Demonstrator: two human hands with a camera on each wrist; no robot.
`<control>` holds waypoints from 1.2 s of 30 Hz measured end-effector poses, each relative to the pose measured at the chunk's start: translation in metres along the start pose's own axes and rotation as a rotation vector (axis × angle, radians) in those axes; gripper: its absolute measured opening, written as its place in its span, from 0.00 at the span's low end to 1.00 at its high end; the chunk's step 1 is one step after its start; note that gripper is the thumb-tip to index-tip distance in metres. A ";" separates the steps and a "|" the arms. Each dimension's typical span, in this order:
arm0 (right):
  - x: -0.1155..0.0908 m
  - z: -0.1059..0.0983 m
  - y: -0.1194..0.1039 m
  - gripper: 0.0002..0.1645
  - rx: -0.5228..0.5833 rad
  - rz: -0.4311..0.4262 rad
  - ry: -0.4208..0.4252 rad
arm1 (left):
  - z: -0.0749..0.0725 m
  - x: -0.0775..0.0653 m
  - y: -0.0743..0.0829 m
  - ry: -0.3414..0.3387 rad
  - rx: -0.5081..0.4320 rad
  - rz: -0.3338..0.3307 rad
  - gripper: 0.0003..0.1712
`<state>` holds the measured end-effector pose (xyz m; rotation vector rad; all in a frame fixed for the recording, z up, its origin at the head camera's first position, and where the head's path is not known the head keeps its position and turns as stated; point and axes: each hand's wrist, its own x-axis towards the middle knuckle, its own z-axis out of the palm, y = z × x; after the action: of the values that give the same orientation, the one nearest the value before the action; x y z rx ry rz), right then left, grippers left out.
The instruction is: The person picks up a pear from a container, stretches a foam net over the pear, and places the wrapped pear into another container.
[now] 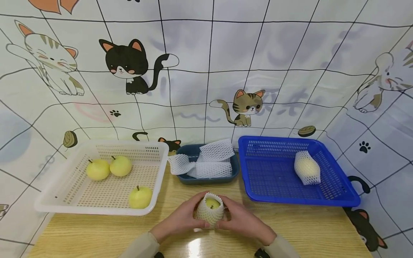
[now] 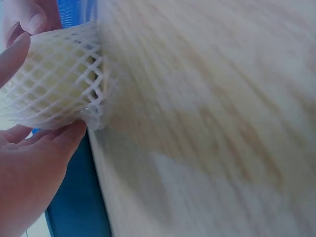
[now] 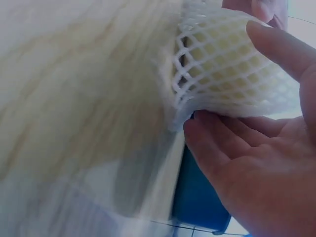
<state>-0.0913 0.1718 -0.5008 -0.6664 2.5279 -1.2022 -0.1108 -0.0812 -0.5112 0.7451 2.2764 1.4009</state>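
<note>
At the table's front middle, a round yellow pear (image 1: 212,203) stands upright inside a white foam net sleeve (image 1: 209,215). Its stem end shows through the sleeve's open top. From the left, my left hand (image 1: 184,217) holds the sleeve, thumb in front and fingers behind. My right hand (image 1: 242,219) grips it the same way from the right. Both wrist views show the netting close up, the left hand (image 2: 34,165) and right hand (image 3: 247,148) curved around it. In these views the sleeve's lower edge (image 2: 94,79) is at the tabletop.
A white basket (image 1: 96,211) on the left holds three bare yellow pears (image 1: 140,197). Behind my hands, a dark teal tray (image 1: 206,181) contains several flat foam sleeves (image 1: 214,169). The blue basket (image 1: 267,179) at right contains one netted pear (image 1: 306,167). A cat-print cloth (image 1: 193,71) hangs behind.
</note>
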 end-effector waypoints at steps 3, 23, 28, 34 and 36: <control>0.002 0.002 0.003 0.48 -0.001 -0.004 -0.011 | 0.002 0.003 -0.003 -0.008 0.001 -0.002 0.57; 0.004 -0.004 0.001 0.46 0.165 0.013 -0.041 | 0.004 0.001 -0.005 0.057 -0.122 -0.008 0.52; 0.002 -0.005 -0.001 0.45 0.372 -0.004 0.022 | 0.003 -0.001 0.002 0.051 -0.489 -0.032 0.48; -0.004 -0.004 -0.001 0.39 0.433 -0.105 0.130 | 0.005 -0.005 0.007 0.146 -0.668 -0.086 0.49; -0.006 -0.003 0.000 0.38 0.398 -0.175 0.161 | 0.006 -0.005 0.008 0.171 -0.701 -0.094 0.48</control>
<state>-0.0877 0.1765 -0.4983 -0.7222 2.2794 -1.8206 -0.1014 -0.0772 -0.5068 0.2925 1.6933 2.0898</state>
